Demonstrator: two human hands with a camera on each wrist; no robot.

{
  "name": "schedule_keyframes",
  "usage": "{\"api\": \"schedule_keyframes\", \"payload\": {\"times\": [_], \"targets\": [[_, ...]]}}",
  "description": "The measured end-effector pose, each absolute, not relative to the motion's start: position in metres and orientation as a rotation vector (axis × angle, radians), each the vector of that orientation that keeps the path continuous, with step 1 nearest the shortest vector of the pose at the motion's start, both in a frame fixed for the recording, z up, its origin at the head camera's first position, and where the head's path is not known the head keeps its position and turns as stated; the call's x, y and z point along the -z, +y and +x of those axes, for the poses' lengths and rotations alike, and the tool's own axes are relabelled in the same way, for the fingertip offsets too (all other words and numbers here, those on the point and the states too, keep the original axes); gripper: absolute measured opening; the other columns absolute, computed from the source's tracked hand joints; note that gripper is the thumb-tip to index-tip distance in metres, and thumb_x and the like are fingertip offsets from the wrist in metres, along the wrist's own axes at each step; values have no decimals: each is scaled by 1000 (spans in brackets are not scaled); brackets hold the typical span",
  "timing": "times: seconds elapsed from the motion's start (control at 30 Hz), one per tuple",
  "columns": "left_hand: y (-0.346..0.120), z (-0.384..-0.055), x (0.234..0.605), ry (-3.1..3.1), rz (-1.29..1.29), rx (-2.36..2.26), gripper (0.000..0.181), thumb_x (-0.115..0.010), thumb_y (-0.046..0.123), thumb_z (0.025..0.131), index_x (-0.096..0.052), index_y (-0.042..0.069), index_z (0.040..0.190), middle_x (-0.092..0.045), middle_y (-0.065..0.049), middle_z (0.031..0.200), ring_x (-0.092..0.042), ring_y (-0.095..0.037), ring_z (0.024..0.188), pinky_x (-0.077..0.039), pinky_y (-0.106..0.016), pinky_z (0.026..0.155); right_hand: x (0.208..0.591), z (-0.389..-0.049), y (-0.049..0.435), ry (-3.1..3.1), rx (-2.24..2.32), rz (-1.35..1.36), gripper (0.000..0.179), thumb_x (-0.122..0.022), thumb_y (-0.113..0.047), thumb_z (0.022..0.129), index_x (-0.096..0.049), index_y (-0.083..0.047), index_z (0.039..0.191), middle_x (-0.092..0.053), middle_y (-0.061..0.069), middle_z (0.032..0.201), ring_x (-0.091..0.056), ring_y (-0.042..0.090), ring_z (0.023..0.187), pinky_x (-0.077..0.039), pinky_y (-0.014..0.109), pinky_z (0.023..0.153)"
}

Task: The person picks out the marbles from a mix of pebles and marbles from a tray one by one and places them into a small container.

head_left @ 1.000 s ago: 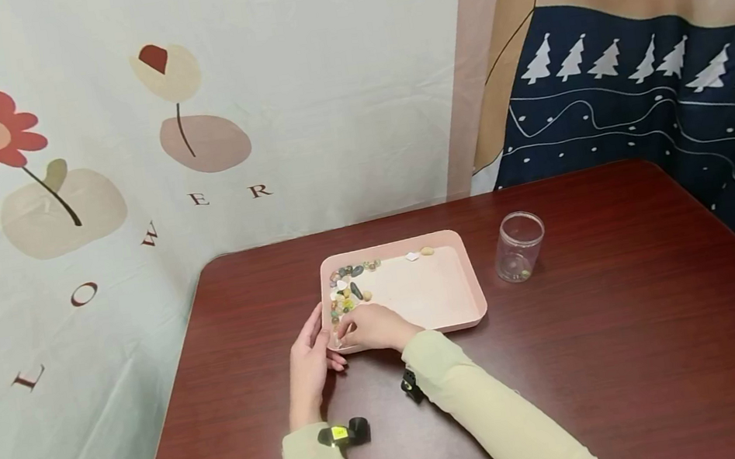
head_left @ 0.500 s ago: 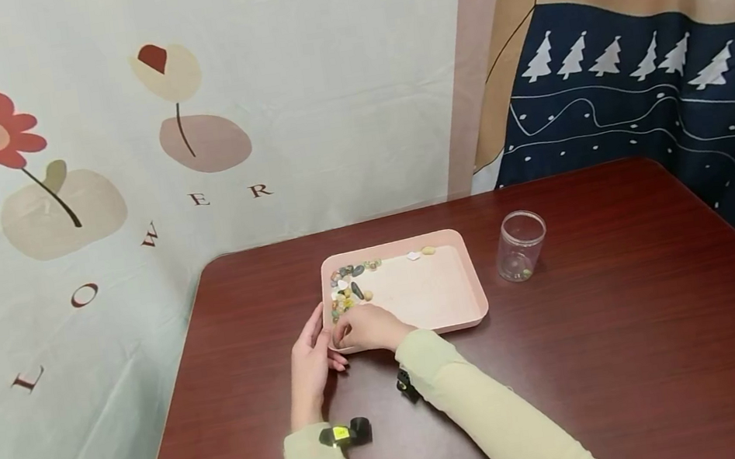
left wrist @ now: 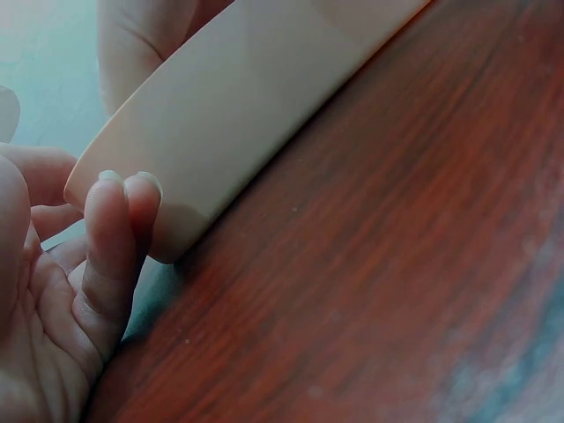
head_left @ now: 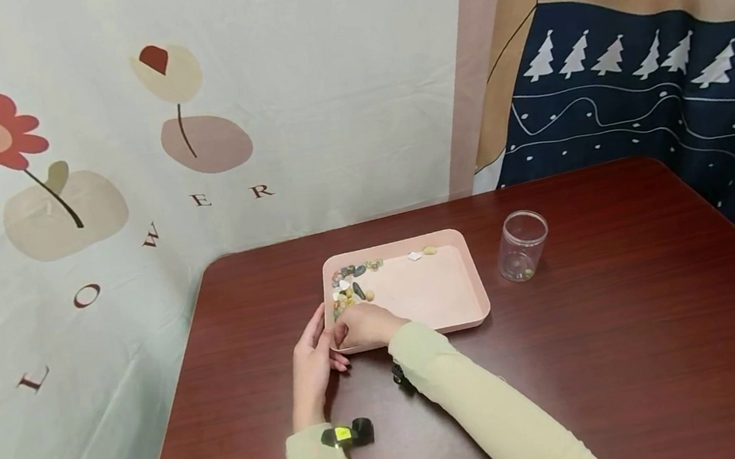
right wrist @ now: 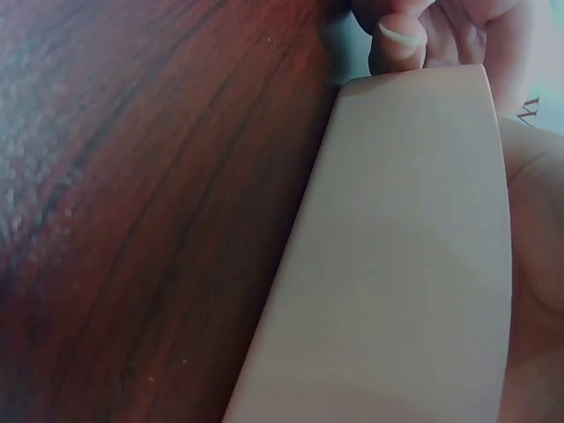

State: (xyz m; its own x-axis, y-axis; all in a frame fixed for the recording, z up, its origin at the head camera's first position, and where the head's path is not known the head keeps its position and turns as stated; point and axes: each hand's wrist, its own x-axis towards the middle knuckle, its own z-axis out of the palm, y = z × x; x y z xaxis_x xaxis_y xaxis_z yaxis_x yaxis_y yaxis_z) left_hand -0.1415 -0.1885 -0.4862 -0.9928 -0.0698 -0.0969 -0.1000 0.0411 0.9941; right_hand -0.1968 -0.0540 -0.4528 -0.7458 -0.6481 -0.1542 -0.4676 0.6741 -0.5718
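The right hand (head_left: 370,325) has edged a little further left over the last second, and its fingertips are now down inside the near left corner of the pink tray (head_left: 426,292), right beside the thumb of the left hand (head_left: 310,359). A pale bit that showed by those fingertips a second ago is now out of sight, so I judge the work has narrowed to whatever lies in that corner. The right thumb and fingers are bent in and drawn together; from here I can't tell whether they pinch anything. The left hand has hardly shifted: its fingers bend around the tray's corner from outside, some against the wall that faces the person, and that grip looks to be what steadies the tray.

Nothing else seems to have moved. The small stones (head_left: 345,286) run along the left end of the tray and round into its far left corner, mixed in colour, the nearest ones partly behind the right hand. Apart from them, by the far wall, a white piece (head_left: 414,256) lies just beside a yellowish one (head_left: 429,250). The tray sits flat on the counter (head_left: 634,317). To its right, well apart from both hands, a clear cup (head_left: 523,247) stands upright with a small greenish bit at the bottom.
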Motion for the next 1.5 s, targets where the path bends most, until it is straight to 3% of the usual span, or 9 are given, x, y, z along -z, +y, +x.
{"api": "schedule_keyframes", "payload": {"times": [0.3,0.5,0.8,1.13,1.5], "targets": [[-183,-137,473,2262,-156,-2134,44,-43,10,93,-38,17,136,-42,-5,134,-56,-29,48,-50,-34,41,455,-198,-52,2542,734,-823,5,-61,-22,75,-62,-21,70,-56,-12,67,-51,5,65,-42,18,59],[-184,-139,475,2259,-159,-2141,44,-43,10,93,-39,18,136,-42,-4,134,-56,-27,47,-50,-34,40,454,-199,-50,2545,765,-787,4,-62,-24,74,-63,-20,75,-57,-13,70,-52,5,67,-42,19,61],[-188,-146,496,2270,-190,-2158,42,-45,16,93,-43,30,132,-46,3,130,-55,-22,45,-49,-33,38,456,-201,-48,2576,801,-823,8,-65,-21,72,-65,-21,79,-58,-13,72,-52,4,70,-43,18,64],[-188,-146,498,2285,-175,-2168,43,-46,14,92,-44,30,131,-45,3,131,-55,-24,44,-49,-34,38,454,-199,-45,2589,830,-801,9,-62,-18,73,-65,-20,82,-58,-13,75,-53,5,70,-44,20,64],[-189,-145,497,2273,-175,-2170,43,-45,12,92,-43,28,133,-44,2,132,-55,-23,44,-50,-34,39,451,-198,-33,2592,990,-789,13,-62,-11,73,-67,-17,84,-58,-12,67,-53,3,64,-43,18,61]]}}
